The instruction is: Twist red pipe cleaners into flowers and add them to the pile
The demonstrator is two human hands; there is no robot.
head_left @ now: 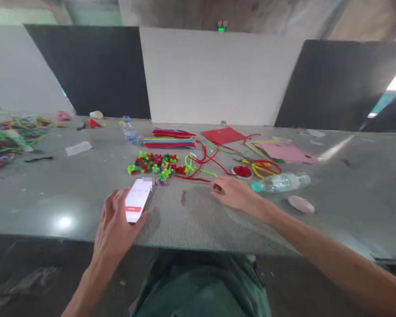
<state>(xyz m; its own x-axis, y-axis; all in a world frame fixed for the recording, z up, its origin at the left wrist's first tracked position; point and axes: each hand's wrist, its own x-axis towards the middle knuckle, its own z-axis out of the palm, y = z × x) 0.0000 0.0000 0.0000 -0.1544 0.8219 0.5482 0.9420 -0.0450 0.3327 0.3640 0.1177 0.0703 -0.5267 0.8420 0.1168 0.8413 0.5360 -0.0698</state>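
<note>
Left hand [117, 224]: extended from below, thumb and fingers spread around the lower end of a lit smartphone [137, 198]; whether it is gripped cannot be told. Right hand [234, 192]: forearm reached in from the right, fingers curled toward the thumb beside the tip of a red pipe cleaner [196, 179]; whether anything is pinched cannot be told.

Table [95, 189], grey: smartphone placed left of centre, near the front edge; pipe-cleaner flowers [148, 162] heaped just beyond; a water bottle [282, 182] laid sideways, right.

Room: 1 white panel [211, 79] flanked by 2 dark panels [99, 70]; 1 green-lit sign [221, 29] mounted above.
</note>
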